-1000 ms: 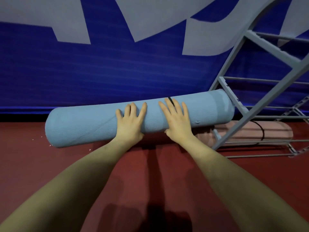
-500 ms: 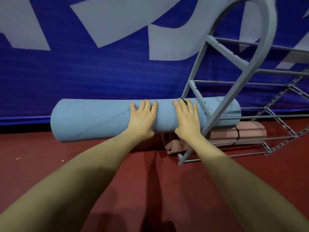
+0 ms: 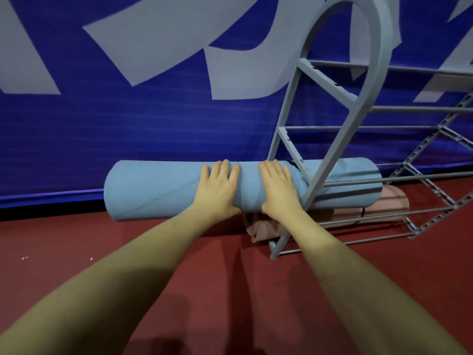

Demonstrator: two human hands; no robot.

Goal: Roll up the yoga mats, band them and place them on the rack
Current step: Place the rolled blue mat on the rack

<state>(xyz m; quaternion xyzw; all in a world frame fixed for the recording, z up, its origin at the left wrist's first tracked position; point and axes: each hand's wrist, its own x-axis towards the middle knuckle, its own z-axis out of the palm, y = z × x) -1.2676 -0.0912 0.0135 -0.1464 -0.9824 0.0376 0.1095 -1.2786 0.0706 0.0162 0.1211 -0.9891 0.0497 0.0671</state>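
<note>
Hands lie flat, left hand (image 3: pixel 218 187) and right hand (image 3: pixel 279 187) spread in open grip on the blue mat (image 3: pixel 158 189), half inside the rack (image 3: pixel 330 160). Better push toward three o'clock, level, clearing the pink mat (image 3: pixel 391 203) beneath.

A single head-worn wide-angle view looks forward and down along both forearms, close over the red floor (image 3: pixel 76 252), facing the blue banner wall (image 3: pixel 128 139) behind.
</note>
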